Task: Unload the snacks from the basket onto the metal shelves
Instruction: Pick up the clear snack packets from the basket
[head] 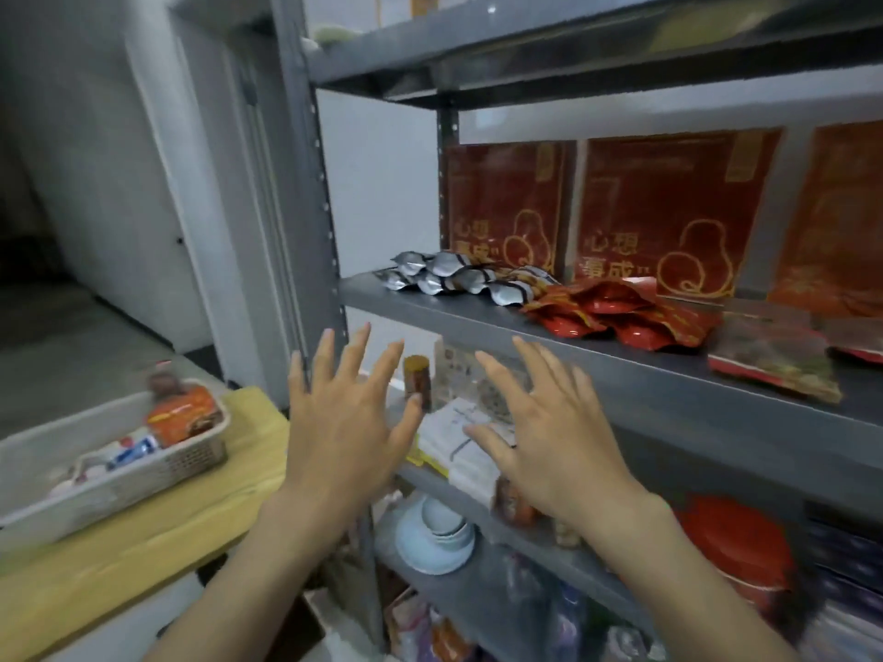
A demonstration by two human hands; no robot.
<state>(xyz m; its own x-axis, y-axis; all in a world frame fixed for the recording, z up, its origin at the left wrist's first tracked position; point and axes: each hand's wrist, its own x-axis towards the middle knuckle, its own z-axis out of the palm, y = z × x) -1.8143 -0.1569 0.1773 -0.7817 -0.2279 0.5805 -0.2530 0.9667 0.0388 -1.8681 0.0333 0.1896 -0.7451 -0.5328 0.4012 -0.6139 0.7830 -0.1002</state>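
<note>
Both hands up in front of the metal shelves [621, 370], fingers spread straight, holding nothing. Left hand [341, 422] sits near the shelf post, right hand [549, 430] just below the front edge of the snack shelf. Basket [143, 480] off to the left on a yellow-topped surface [157, 542], well apart from both hands; an orange packet [184, 415] and a blue-white packet [131, 453] lie in it, other contents too blurred to name. On the shelf: silver pouches [454, 279] at the left end, red packets [616, 315] touching them on the right, 3 red boxes [669, 212] upright behind. Lower shelf holds white bowls [437, 532] and what looks like a red tin [736, 547].
</note>
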